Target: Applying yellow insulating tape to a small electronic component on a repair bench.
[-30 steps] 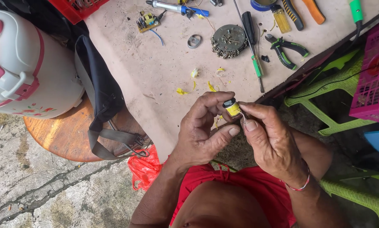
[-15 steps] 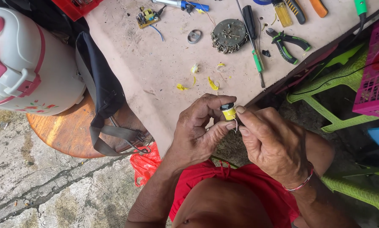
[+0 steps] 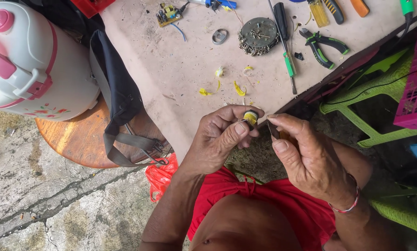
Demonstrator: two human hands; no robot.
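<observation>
Pinching a small yellow-and-black cylindrical part (image 3: 250, 117) between thumb and fingers, the left hand (image 3: 222, 139) holds it up just past the near edge of the pinkish worktable (image 3: 180, 69), over the lap. Right hand (image 3: 306, 158) sits just beside it, thumb and forefinger pressed together on a thin dark piece (image 3: 273, 130), maybe a blade or a tab, too small to tell; its tip is close to the part, contact unclear. Red cord bracelet (image 3: 350, 204) on the right wrist. Red shorts (image 3: 264, 209) below.

Head view, table: yellow shavings (image 3: 238, 88) scattered behind the hands. Further back a round metal disc (image 3: 258, 33) holding small screws, a metal ring (image 3: 220, 36), a small circuit board (image 3: 168, 14) with a blue wire. Green-handled screwdriver (image 3: 289, 65) lies near the right edge, green-and-black pliers (image 3: 322, 44) beside it. More tool handles at the top edge, cut off.

Left side: white and pink jug (image 3: 31, 65) on a round wooden stool (image 3: 78, 139), dark bag (image 3: 115, 88) with grey strap draped over it. Red plastic bag (image 3: 159, 174) on the cracked concrete floor (image 3: 41, 200). Right: green plastic chair (image 3: 380, 83), pink basket (image 3: 415, 88).
</observation>
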